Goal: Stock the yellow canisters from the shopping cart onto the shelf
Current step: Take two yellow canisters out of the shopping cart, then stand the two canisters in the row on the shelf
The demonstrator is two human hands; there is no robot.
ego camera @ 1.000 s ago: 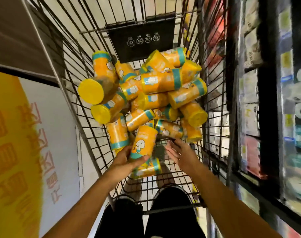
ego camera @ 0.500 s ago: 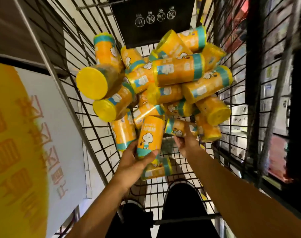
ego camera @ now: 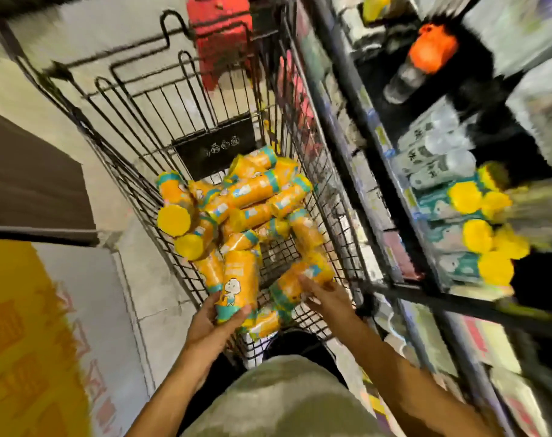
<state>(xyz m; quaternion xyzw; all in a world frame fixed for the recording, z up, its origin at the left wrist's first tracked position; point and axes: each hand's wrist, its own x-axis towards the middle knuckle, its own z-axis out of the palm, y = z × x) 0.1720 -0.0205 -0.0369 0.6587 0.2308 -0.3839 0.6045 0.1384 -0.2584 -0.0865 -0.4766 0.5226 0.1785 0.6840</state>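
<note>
A black wire shopping cart [ego camera: 161, 171] holds a heap of several yellow canisters [ego camera: 252, 200] with teal bands and yellow lids. My left hand [ego camera: 216, 323] grips one upright canister [ego camera: 236, 282] by its lower end, at the near end of the cart. My right hand [ego camera: 326, 296] holds a second canister [ego camera: 303, 277], lying tilted, fingers round its lower side. On the shelf [ego camera: 404, 212] to the right stand several canisters with yellow lids [ego camera: 485, 238] facing me.
A red crate [ego camera: 221, 33] sits beyond the cart. The shelf also carries white bottles [ego camera: 432, 159] and a bottle with an orange cap [ego camera: 426, 58]. A yellow and white floor graphic [ego camera: 41, 326] lies to the left. My legs stand behind the cart.
The view has swung up and to the right, bringing the shelf into sight. My right hand has taken hold of a canister and lifted it. My left hand keeps its canister.
</note>
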